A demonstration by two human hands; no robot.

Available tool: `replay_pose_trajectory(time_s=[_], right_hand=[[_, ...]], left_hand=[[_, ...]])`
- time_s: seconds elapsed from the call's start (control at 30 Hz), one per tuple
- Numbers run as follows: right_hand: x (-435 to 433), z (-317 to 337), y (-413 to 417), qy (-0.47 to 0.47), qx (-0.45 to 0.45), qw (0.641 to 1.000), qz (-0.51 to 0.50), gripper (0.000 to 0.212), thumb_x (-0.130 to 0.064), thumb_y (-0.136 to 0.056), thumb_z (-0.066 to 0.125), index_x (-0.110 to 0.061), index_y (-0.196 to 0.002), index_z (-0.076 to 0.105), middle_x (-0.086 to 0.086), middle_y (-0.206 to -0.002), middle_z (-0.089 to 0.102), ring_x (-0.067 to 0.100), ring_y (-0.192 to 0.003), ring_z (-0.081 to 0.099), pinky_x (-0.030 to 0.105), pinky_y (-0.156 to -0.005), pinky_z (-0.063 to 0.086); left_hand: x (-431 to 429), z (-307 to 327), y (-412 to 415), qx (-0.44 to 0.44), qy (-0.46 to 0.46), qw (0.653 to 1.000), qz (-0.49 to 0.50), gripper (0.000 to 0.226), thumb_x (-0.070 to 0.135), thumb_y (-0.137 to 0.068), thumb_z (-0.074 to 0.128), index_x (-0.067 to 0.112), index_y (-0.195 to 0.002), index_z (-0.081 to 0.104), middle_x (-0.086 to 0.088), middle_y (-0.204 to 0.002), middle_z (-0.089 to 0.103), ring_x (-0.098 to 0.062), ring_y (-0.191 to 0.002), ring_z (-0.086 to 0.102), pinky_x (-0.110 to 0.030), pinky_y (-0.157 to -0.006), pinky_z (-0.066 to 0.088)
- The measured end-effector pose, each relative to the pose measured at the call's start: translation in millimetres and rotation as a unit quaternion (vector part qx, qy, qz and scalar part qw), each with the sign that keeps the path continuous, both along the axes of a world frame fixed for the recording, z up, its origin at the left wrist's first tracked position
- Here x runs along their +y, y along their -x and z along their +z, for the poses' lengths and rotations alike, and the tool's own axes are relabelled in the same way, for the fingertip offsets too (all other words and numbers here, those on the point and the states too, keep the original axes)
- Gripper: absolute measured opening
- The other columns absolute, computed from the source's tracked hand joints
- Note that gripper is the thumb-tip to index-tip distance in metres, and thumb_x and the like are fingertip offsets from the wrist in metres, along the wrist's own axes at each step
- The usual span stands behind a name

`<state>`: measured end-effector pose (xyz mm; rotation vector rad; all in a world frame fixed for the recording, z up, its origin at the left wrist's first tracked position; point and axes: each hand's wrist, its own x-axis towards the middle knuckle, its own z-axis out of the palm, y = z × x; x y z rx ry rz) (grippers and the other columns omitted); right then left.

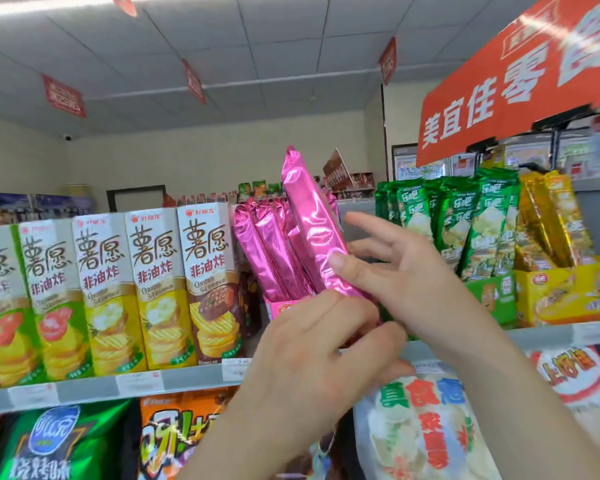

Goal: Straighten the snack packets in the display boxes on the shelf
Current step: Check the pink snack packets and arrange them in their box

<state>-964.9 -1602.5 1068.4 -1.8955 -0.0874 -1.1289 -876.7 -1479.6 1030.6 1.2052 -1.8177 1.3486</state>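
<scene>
the left hand [309, 344] gripped the lower end of a pink packet [312, 216]. the right hand [406, 271] pinched its middle, thumb on the front, fingers spread behind. the packet was held above the pink box [281, 308], its top leaning left, in front of the other packets [264, 251] standing in that box. green packets [465, 220] stood just right, cartons [153, 289] left.
</scene>
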Motion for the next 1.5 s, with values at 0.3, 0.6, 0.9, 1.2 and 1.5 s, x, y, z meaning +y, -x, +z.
replay_pose_trajectory(time_s=[0.3, 0.6, 0.9, 1.2, 1.5], right_hand=[[-18.6, 16.2, -3.1, -0.027, -0.166, 0.986, 0.005, 0.046, -0.008, -0.091, 0.058, -0.023, -0.133, 0.05, 0.0, -0.117, 0.067, 0.013, -0.107, 0.065, 0.038, -0.092, 0.054], [-36.1, 15.8, -48.4, -0.026, -0.102, 0.991, -0.081, 0.05, 0.002, -0.098, 0.047, -0.034, -0.132, 0.042, -0.009, -0.123, 0.059, 0.009, -0.108, 0.061, 0.036, -0.095, 0.051], [-49.6, 12.6, -52.9, 0.063, -0.016, 0.985, -0.16, 0.047, -0.007, -0.097, 0.049, -0.031, -0.137, 0.04, -0.026, -0.107, 0.058, -0.003, -0.1, 0.062, 0.033, -0.094, 0.05], [-57.6, -6.7, -55.8, 0.035, 0.089, 0.977, -0.189, 0.046, -0.008, -0.098, 0.051, -0.027, -0.137, 0.038, -0.015, -0.113, 0.055, 0.016, -0.104, 0.06, 0.049, -0.098, 0.049], [-46.1, -13.5, -42.5, 0.108, 0.256, 0.927, -0.252, 0.013, -0.011, -0.093, 0.048, -0.014, -0.105, 0.048, 0.01, -0.085, 0.061, 0.023, -0.071, 0.059, 0.035, -0.064, 0.048]], left_hand=[[1.8, 60.6, -36.6, 0.062, 0.033, 0.993, 0.093, 0.036, 0.032, -0.091, 0.062, 0.006, -0.114, 0.068, -0.009, -0.113, 0.067, -0.025, -0.105, 0.057, -0.03, -0.097, 0.039], [-19.9, 88.0, -70.1, 0.062, -0.119, 0.928, 0.347, 0.061, 0.056, -0.092, 0.042, 0.016, -0.138, 0.047, -0.008, -0.128, 0.06, -0.031, -0.123, 0.047, -0.042, -0.107, 0.03], [-29.0, 89.9, -74.0, 0.138, -0.047, 0.975, 0.166, 0.034, 0.027, -0.085, 0.072, 0.016, -0.117, 0.067, -0.009, -0.102, 0.071, -0.028, -0.095, 0.055, -0.035, -0.086, 0.031], [-48.9, 90.7, -82.9, 0.198, -0.036, 0.971, 0.128, 0.034, 0.028, -0.087, 0.07, 0.023, -0.121, 0.064, -0.008, -0.103, 0.073, -0.034, -0.098, 0.064, -0.043, -0.082, 0.049], [-68.2, 107.8, -85.2, 0.215, -0.071, 0.966, 0.122, 0.03, 0.023, -0.085, 0.072, 0.025, -0.114, 0.068, -0.002, -0.105, 0.072, -0.027, -0.103, 0.063, -0.043, -0.084, 0.05]])
